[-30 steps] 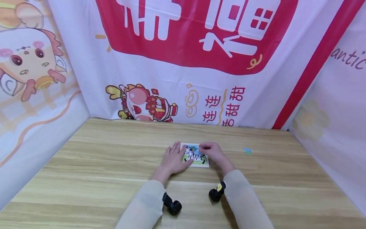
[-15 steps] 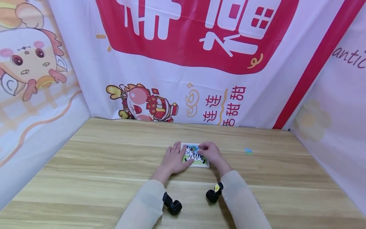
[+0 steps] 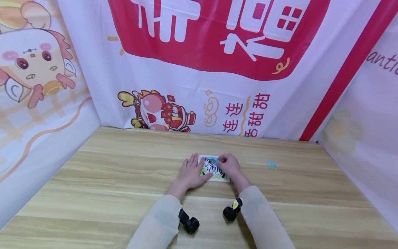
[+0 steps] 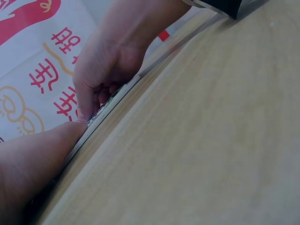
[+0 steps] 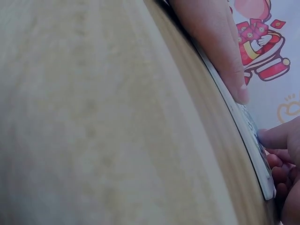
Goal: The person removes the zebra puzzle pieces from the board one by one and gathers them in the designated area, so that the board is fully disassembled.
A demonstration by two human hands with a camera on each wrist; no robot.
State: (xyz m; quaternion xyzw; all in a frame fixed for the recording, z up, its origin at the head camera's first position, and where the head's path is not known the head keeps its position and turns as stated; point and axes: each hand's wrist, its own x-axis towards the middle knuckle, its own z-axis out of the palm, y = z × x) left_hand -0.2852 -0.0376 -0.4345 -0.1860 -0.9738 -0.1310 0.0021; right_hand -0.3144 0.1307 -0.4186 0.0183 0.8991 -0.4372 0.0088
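Note:
A small flat jigsaw puzzle (image 3: 213, 169) with a white frame and a zebra picture lies on the table. My left hand (image 3: 189, 174) rests spread over its left side, fingers straight, the thumb (image 4: 70, 133) pressing on the near edge. At the upper right of the picture, my right hand (image 3: 229, 165) has curled fingers and pinches a small puzzle piece, mostly hidden under the fingertips. In the right wrist view the right thumb (image 5: 274, 137) points down onto the board. A loose blue-green puzzle piece (image 3: 272, 165) lies to the right of the hands.
The wood-grain table (image 3: 124, 180) extends around the puzzle. A printed cloth (image 3: 186, 76) hangs along its back edge, with more cloth at the left and right sides. A black wrist camera (image 3: 189, 223) sits at the left cuff, another camera (image 3: 231, 211) at the right.
The right hand has shifted slightly left over the puzzle and its forearm has turned a little inward. The left hand stays on the board. The head view has drifted slightly.

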